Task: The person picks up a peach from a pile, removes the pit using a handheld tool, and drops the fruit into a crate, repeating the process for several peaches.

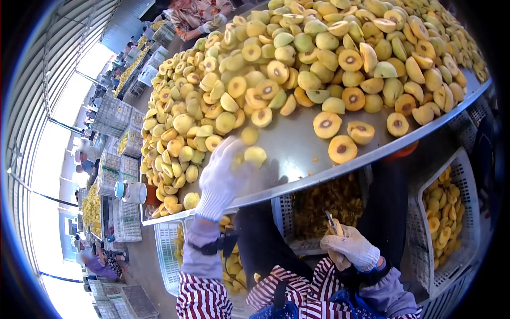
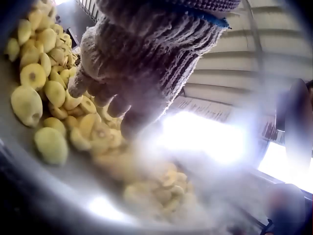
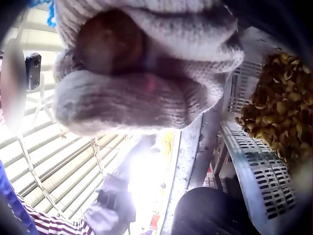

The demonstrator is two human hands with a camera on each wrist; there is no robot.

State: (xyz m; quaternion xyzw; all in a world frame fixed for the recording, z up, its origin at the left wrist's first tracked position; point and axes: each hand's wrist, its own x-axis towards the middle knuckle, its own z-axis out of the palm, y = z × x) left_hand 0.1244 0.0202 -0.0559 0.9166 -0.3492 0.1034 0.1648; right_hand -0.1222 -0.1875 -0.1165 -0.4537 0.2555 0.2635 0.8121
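Observation:
My left hand [image 1: 220, 173], in a white knitted glove, reaches over the near edge of the metal table. Its fingers stretch loosely towards the heap of yellow peach halves [image 1: 276, 69], with a pale peach half [image 1: 255, 156] right beside them. In the left wrist view the gloved fingers [image 2: 120, 105] hang over the fruit, partly blurred. Low over my lap, my right hand [image 1: 348, 247], also gloved, grips a small tool [image 1: 336, 227] with a thin metal blade and a tan handle. In the right wrist view a round brown end [image 3: 111, 41] shows between the gloved fingers.
The raised table rim [image 1: 319, 178] runs across in front of me. Beneath it stand a white crate [image 1: 284, 218] of brownish scraps and another crate [image 1: 422, 239] of peach halves at right. A jar with a blue lid [image 1: 133, 192] is beyond the left edge. Other people work further off.

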